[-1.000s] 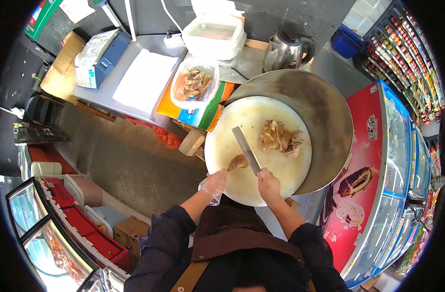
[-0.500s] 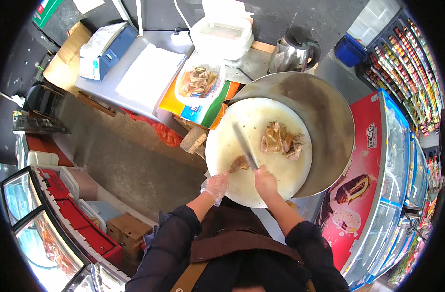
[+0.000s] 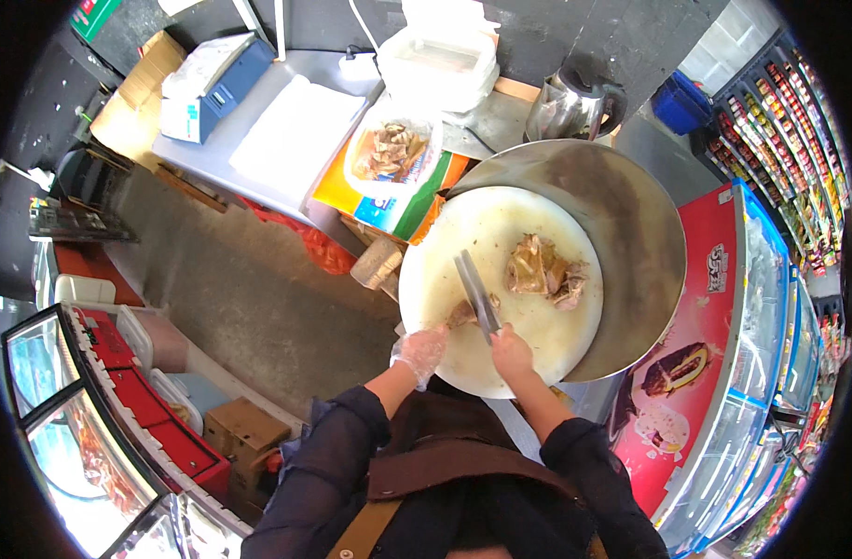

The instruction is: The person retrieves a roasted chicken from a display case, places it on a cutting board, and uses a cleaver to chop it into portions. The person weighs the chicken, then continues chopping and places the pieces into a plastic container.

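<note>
My left hand (image 3: 421,350), in a clear plastic glove, has its fingers closed on a small brown piece of cooked meat (image 3: 460,314). That piece lies at the near left of a round white cutting board (image 3: 430,270). In my right hand (image 3: 512,353) is a knife (image 3: 473,281), gripped by its handle. Its broad blade points away and to the left, crossing the meat beside my left fingers. A bit of meat shows just right of the blade. Farther right on the board sits a larger chunk of cooked meat (image 3: 536,266).
The board overlaps a large round metal pot (image 3: 642,244). Beyond it stand a plastic container (image 3: 359,149) of cut meat and a steel kettle (image 3: 564,104). A blue scale (image 3: 223,91) rests on the grey table at far left. A red freezer (image 3: 692,326) borders my right.
My left hand has moved slightly up and right, closer to the knife. The blade now lies across the small piece, with a bit of meat showing on its right.
</note>
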`<state>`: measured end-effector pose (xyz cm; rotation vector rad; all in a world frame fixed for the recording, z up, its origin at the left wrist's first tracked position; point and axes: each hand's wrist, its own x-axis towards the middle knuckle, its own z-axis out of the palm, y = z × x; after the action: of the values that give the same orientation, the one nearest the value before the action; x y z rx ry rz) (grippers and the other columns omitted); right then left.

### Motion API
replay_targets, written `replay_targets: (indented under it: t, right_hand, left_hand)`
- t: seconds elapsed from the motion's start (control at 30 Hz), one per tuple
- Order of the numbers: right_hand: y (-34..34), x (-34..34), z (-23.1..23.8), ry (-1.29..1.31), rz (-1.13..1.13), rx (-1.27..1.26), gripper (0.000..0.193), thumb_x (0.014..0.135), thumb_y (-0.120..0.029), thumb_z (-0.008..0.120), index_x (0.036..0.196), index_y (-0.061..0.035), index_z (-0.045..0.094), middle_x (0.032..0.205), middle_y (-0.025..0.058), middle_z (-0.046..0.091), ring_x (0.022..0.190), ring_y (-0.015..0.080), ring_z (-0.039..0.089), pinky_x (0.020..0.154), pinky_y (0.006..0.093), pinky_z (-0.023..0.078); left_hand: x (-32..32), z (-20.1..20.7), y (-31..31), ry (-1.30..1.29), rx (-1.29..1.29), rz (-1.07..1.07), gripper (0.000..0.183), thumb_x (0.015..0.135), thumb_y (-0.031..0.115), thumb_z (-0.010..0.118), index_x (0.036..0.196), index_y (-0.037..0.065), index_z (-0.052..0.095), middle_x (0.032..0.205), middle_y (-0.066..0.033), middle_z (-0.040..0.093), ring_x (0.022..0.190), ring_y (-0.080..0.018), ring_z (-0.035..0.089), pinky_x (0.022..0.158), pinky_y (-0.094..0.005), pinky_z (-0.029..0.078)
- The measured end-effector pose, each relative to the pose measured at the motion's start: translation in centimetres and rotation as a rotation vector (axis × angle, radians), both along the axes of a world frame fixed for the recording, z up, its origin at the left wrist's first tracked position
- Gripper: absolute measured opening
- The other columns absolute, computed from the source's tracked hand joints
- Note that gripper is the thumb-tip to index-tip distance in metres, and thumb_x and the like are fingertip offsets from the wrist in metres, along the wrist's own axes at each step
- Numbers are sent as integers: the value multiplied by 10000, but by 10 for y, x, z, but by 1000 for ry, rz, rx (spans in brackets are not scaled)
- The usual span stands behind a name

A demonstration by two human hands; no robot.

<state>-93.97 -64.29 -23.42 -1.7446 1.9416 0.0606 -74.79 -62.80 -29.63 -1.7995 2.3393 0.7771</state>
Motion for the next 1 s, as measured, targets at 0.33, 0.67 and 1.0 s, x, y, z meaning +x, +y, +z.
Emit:
replay_targets:
  t: [0.33, 0.67, 1.0]
  right_hand:
    - [-5, -2, 37, -247, 70, -760, 327, 869, -300, 581, 896, 7, 470, 560, 163, 568, 470, 350, 568, 445, 410, 473]
    - [-13, -4, 21, -94, 118, -181, 261, 896, -259, 512, 921, -6, 456, 701, 215, 613, 670, 394, 610, 617, 493, 479]
    - [16, 22, -18, -96, 98, -75, 251, 894, -266, 508, 904, -18, 473, 706, 209, 616, 669, 391, 616, 612, 498, 480]
  left_hand:
    - [-1, -15, -4, -26, -101, -65, 133, 869, 141, 443, 941, 65, 525, 731, -128, 639, 678, -295, 649, 557, -398, 510]
    - [2, 0, -7, -62, -26, -64, 116, 857, 127, 470, 923, 49, 524, 731, -142, 648, 688, -286, 667, 543, -390, 522]
    - [1, -6, -9, -5, -103, -77, 121, 863, 117, 444, 903, 33, 522, 724, -154, 644, 673, -303, 659, 553, -406, 519]
